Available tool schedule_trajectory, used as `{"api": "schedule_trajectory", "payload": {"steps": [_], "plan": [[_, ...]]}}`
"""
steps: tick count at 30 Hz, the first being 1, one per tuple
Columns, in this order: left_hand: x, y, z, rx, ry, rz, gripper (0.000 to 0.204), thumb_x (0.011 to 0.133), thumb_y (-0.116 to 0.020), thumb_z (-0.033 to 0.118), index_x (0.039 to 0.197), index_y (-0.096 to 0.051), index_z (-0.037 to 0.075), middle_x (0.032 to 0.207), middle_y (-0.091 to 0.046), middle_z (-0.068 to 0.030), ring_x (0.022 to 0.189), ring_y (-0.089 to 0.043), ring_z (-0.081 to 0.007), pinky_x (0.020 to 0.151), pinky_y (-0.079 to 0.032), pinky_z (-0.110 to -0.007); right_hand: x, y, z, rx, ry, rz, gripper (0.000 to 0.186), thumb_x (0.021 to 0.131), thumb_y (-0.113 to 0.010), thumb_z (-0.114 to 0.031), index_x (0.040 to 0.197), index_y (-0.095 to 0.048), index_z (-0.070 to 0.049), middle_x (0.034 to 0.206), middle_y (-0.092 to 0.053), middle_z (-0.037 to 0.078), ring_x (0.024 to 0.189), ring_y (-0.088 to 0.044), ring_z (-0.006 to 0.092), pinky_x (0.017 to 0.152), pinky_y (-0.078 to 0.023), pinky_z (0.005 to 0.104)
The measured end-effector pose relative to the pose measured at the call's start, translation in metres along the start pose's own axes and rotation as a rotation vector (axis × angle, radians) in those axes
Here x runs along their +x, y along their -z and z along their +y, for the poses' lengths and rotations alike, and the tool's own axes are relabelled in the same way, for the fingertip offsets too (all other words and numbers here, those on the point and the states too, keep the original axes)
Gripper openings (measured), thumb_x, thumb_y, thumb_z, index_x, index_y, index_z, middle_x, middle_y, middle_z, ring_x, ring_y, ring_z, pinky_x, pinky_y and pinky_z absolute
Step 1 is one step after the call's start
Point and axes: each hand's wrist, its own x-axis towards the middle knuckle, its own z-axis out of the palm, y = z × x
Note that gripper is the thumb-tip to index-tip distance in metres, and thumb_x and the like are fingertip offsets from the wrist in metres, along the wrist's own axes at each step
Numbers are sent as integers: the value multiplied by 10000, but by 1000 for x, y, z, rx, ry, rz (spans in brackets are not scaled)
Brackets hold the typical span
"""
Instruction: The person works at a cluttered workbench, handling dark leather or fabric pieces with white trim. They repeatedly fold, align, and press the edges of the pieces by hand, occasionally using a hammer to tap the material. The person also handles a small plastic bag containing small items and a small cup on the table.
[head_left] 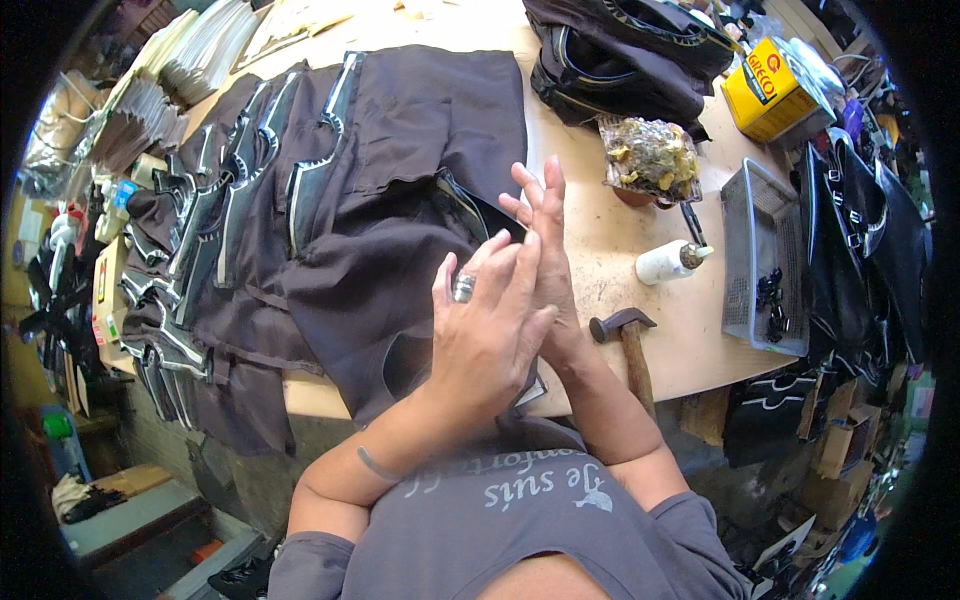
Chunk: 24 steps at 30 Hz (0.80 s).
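Observation:
My left hand, with a silver ring on one finger, lies across the palm side of my right hand. Its fingers are stretched out, and I see nothing held in them. The right hand points upward, fingers extended and slightly apart; part of its palm is covered by the left. Beneath and beyond both hands spread dark fabric pieces with curved, pale-edged openings, overlapping in a row toward the left. A zipper-like opening shows just past my fingers. Below the right wrist, a hammer with a wooden handle rests on the table.
Right of the hands stand a white bottle, a clear bag of yellowish scraps and a grey mesh basket holding small black parts. Farther back are a yellow tin and piled dark bags. Paper stacks lie far left.

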Motion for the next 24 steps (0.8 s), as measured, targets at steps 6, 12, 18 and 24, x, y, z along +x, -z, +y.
{"api": "schedule_trajectory", "payload": {"steps": [6, 12, 18, 24], "plan": [[-4, 1, -7, -68, -72, 68, 481, 834, -511, 196, 1258, -408, -6, 1054, -493, -142, 966, -484, -273, 925, -315, -455, 0, 1, -8, -221, 82, -16, 841, 773, -551, -324, 1391, -29, -94, 1372, -222, 199, 1185, -357, 317, 979, -299, 442], [2, -1, -14, -271, -47, 348, 227, 677, -674, 13, 895, -617, 36, 740, -599, -79, 681, -585, -217, 864, -422, -423, -4, -1, -4, -500, 241, -3, 1038, 605, -717, -292, 1378, -67, -54, 1370, -241, 214, 1215, -337, 335, 989, -271, 430], [6, 3, -28, -241, -148, 271, 155, 656, -687, -9, 742, -571, 48, 680, -583, -64, 641, -572, -204, 808, -451, -424, -6, 1, 3, -663, 254, 8, 948, 659, -653, -326, 1385, -97, -74, 1389, -251, 157, 1247, -309, 299, 993, -119, 560], [19, 26, -25, -908, -14, 243, 62, 753, -616, -9, 756, -559, 15, 687, -508, -11, 627, -477, -93, 681, -432, -248, -7, 14, 1, -130, 12, -119, 982, 619, -726, -229, 1378, -126, -59, 1358, -289, 180, 1236, -322, 286, 977, -263, 468]]}}
